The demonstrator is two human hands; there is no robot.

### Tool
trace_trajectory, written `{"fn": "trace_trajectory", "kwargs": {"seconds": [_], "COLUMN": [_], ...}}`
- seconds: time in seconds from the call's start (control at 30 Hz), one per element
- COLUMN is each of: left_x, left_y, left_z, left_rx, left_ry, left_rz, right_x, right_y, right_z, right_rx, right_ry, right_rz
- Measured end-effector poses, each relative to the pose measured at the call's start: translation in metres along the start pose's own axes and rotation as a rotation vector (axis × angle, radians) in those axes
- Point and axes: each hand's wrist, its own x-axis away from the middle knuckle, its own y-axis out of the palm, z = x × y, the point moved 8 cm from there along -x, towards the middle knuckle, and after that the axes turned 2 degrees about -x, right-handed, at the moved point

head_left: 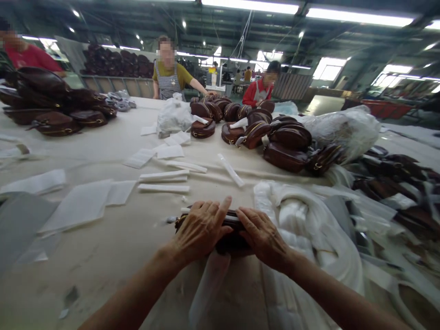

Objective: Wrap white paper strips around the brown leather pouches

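Note:
A dark brown leather bag (231, 243) lies on the table just in front of me, mostly covered by my hands. My left hand (203, 228) grips its left part, thumb on the near side and fingers over the top. On the right part, my right hand (264, 234) holds the bag with its fingers bent over the upper edge. A pale strip shows along the top between the hands. Metal hardware (178, 222) sticks out at the bag's left end. From under the near side, a thin translucent white sheet (209, 288) extends toward me.
White foam strips (164, 188) and sheets (80, 206) are scattered to the left. A bundle of white foam material (309, 220) lies at right. Brown bags (287, 137) are piled across the table and at far left (57, 123). Several people stand beyond the table.

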Motion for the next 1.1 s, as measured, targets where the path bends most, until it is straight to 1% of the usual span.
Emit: {"fn": "trace_trajectory", "kwargs": {"seconds": [0.07,0.17,0.23,0.27,0.3,0.33,0.4,0.43,0.47,0.53,0.6,0.7,0.77,0.83,0.97,1.1], "left_x": [0.001,0.004,0.007,0.008,0.009,0.010,0.011,0.012,0.012,0.012,0.013,0.014,0.015,0.016,0.016,0.016], "left_y": [0.004,0.006,0.004,0.002,0.001,-0.001,-0.004,-0.005,-0.006,-0.006,-0.006,-0.006,-0.005,-0.005,-0.007,-0.007], "left_z": [-0.001,-0.003,-0.005,-0.005,-0.005,-0.005,-0.004,-0.004,-0.004,-0.004,-0.004,-0.005,-0.006,-0.006,-0.005,-0.006], "left_rx": [-0.004,0.063,0.096,0.104,0.108,0.109,0.107,0.103,0.097,0.090,0.090,0.084,0.081,0.086,0.087,0.092], "left_ry": [0.012,0.029,0.029,0.028,0.030,0.031,0.029,0.028,0.025,0.022,0.026,0.030,0.024,0.017,0.023,0.010], "left_rz": [0.007,0.077,0.127,0.146,0.162,0.175,0.195,0.200,0.203,0.205,0.208,0.219,0.220,0.215,0.225,0.232], "right_x": [-0.002,-0.003,-0.003,0.000,0.004,0.011,0.031,0.041,0.049,0.061,0.070,0.073,0.072,0.070,0.073,0.076], "right_y": [-0.001,-0.004,-0.003,-0.001,0.003,0.008,0.016,0.020,0.024,0.034,0.044,0.053,0.055,0.052,0.039,0.042], "right_z": [0.000,0.001,0.012,0.025,0.042,0.061,0.098,0.111,0.120,0.129,0.131,0.131,0.134,0.140,0.160,0.178], "right_rx": [-0.036,-0.127,-0.249,-0.305,-0.318,-0.282,-0.110,-0.015,0.056,0.120,0.163,0.189,0.186,0.184,0.225,0.186], "right_ry": [0.018,0.027,0.090,0.177,0.303,0.450,0.706,0.780,0.819,0.842,0.857,0.876,0.895,0.924,1.039,1.126], "right_rz": [0.029,0.066,0.039,0.014,-0.024,-0.071,-0.162,-0.203,-0.240,-0.290,-0.341,-0.393,-0.407,-0.395,-0.310,-0.268]}}
